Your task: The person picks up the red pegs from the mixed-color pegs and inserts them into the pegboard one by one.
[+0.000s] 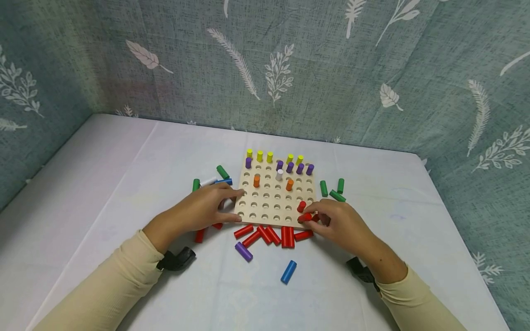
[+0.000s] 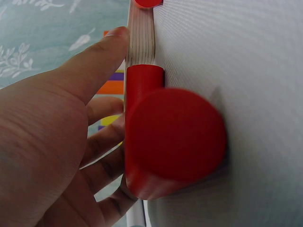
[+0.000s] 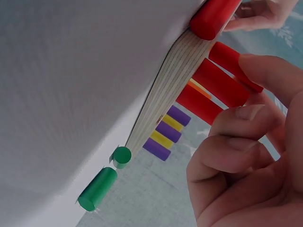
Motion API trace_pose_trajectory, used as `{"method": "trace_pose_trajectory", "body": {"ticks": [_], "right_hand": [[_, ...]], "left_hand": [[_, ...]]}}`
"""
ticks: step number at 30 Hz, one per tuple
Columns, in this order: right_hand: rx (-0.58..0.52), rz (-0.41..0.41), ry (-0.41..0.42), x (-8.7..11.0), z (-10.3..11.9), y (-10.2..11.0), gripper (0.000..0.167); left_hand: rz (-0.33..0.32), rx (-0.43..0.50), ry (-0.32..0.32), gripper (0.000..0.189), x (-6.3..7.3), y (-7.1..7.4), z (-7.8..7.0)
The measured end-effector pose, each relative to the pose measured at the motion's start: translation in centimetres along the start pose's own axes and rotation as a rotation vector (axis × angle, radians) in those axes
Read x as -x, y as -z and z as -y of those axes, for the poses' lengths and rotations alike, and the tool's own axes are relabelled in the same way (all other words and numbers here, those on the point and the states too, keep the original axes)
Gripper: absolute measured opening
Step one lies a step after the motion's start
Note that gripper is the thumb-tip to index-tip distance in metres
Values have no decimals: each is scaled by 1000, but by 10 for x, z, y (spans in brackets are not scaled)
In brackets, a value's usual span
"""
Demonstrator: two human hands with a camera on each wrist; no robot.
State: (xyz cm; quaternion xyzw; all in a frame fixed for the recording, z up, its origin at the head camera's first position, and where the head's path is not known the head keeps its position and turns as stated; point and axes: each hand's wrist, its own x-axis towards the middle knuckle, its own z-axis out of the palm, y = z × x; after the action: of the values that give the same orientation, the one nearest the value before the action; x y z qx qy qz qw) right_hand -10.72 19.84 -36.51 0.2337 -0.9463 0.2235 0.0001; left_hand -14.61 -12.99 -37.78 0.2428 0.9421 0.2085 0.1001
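A pale wooden pegboard [image 1: 271,214] with rows of holes lies on the white-covered table. Yellow pegs [image 1: 259,156] stand along its back row, purple pegs [image 1: 300,168] just before them, then a white peg [image 1: 279,174] and two orange pegs [image 1: 256,180]. My right hand [image 1: 337,219] pinches a red peg [image 1: 305,217] between thumb and forefinger at the front right corner; whether it sits in a hole I cannot tell. Beside it a red peg [image 1: 301,206] stands upright. My left hand [image 1: 203,207] touches the board's left edge, thumb at the front corner, fingers extended.
Loose red pegs [image 1: 251,238] lie along the board's front edge, with a purple peg [image 1: 244,252] and a blue peg [image 1: 288,272] nearer me. Green pegs [image 1: 337,196] lie to the right. More green, white and blue pegs [image 1: 224,182] lie left of the board.
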Motion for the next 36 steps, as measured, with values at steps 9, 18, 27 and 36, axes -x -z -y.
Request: {"method": "trace_pose_trajectory", "body": {"ticks": [9,18,27,36], "right_hand": [[13,18,-21,0,0,1,26],[67,7,-27,0,2,-1,25],[103,-20,-6,0,3,-1,27],[116,-9,1,0,3,-2,27]], "left_hand": [[3,1,-5,72,-1,1,-1],[1,2,-8,72,-2,1,-1],[1,1,8,74,-2,3,-1],[-2,8,-3,73,-1,1,0]]}}
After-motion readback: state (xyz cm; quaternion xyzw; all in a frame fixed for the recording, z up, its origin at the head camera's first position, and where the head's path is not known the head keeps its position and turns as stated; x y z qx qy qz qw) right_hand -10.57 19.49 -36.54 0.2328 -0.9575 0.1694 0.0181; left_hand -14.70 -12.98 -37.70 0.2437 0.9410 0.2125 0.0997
